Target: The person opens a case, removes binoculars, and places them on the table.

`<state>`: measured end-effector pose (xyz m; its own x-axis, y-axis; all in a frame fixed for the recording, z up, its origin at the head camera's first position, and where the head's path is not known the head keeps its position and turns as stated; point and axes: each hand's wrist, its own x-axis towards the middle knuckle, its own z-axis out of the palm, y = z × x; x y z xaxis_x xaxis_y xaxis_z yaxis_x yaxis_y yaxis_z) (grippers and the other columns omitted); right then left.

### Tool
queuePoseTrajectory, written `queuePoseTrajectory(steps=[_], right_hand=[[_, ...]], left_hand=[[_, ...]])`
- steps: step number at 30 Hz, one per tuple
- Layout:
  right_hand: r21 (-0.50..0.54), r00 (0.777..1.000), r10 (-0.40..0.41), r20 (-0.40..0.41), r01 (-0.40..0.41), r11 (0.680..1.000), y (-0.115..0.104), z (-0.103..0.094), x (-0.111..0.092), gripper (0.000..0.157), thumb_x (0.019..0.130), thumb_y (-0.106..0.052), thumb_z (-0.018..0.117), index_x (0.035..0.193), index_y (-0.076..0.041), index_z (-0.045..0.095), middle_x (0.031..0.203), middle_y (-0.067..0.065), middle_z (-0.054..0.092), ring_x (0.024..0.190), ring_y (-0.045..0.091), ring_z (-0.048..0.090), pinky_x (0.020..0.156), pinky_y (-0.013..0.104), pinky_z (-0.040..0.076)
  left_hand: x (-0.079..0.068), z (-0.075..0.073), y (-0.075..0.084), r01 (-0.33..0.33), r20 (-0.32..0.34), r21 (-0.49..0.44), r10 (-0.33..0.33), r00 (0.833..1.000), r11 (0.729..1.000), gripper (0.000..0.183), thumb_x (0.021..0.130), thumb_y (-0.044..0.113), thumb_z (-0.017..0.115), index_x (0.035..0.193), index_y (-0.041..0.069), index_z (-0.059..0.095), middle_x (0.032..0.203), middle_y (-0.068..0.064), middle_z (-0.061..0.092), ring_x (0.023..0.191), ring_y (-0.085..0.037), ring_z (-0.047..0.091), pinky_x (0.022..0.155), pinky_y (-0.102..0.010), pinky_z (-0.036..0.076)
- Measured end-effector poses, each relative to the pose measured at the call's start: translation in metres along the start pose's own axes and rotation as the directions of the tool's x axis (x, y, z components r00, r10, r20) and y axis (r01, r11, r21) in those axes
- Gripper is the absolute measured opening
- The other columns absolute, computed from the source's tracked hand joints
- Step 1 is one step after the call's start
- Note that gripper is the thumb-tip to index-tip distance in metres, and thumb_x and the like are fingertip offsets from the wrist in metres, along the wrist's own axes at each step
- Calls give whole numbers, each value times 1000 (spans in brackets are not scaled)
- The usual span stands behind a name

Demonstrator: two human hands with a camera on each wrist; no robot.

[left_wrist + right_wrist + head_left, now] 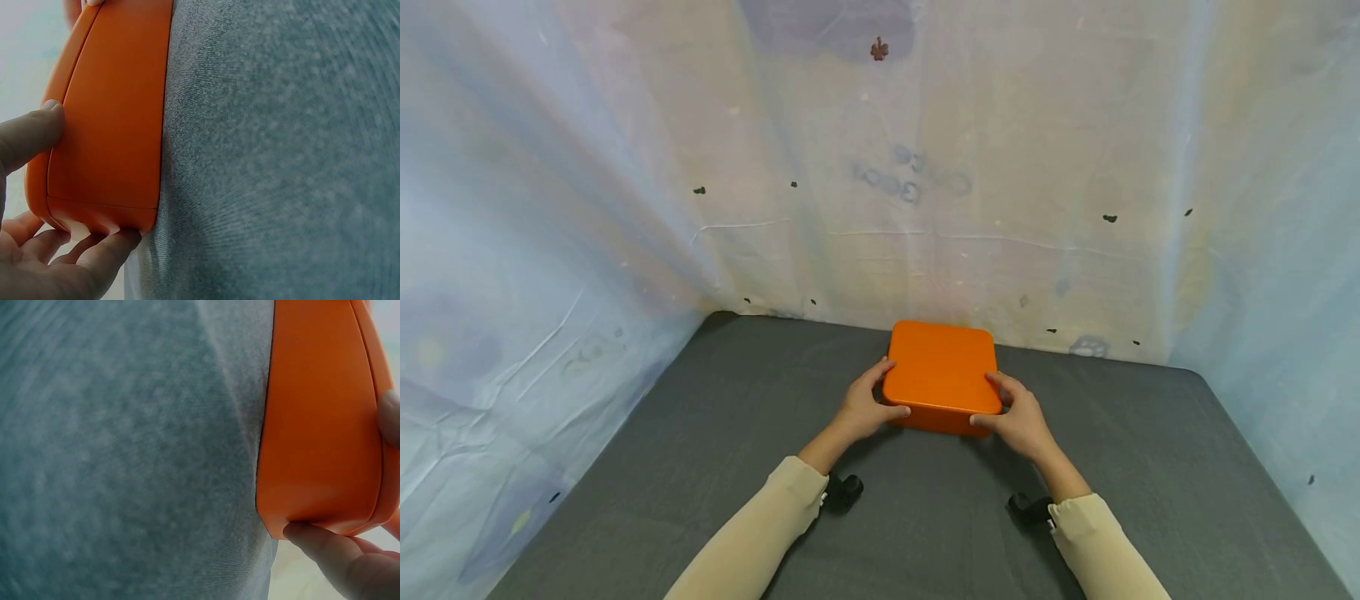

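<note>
An orange box (942, 367) with rounded corners and a flat top sits on the dark grey cloth near its far edge. Its left front corner is held by my left hand (863, 408), thumb on the front and fingers along the side. My right hand (1021, 421) grips the opposite corner in the same manner. In the left wrist view a thin seam runs below the top of the box (112, 112), and the thumb lies at that seam. The right wrist view shows a fingertip low on the side of the box (322, 425). What is inside is hidden.
Grey cloth (737, 450) covers the table. A pale patterned curtain (1000, 167) hangs close behind the far edge and along both sides. Black wrist-worn devices (847, 492) stick out beneath both cream sleeves (760, 533).
</note>
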<state>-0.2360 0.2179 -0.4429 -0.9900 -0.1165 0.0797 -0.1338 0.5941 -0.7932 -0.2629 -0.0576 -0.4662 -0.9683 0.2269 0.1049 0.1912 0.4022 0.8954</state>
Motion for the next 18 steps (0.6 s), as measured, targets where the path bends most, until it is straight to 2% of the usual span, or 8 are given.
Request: queuePoseTrajectory(steps=[18], right_hand=[[-2,1000,-4,2,4,1000,1,1,1,80,80,-16,79,147,-1,38,155,25,28,124,46,51,96,50,50]], left_hand=[[-1,-1,4,2,12,8,-2,1000,1000,84,78,20,81,149,15,38,160,-4,25,145,-25,30,117,-50,26]])
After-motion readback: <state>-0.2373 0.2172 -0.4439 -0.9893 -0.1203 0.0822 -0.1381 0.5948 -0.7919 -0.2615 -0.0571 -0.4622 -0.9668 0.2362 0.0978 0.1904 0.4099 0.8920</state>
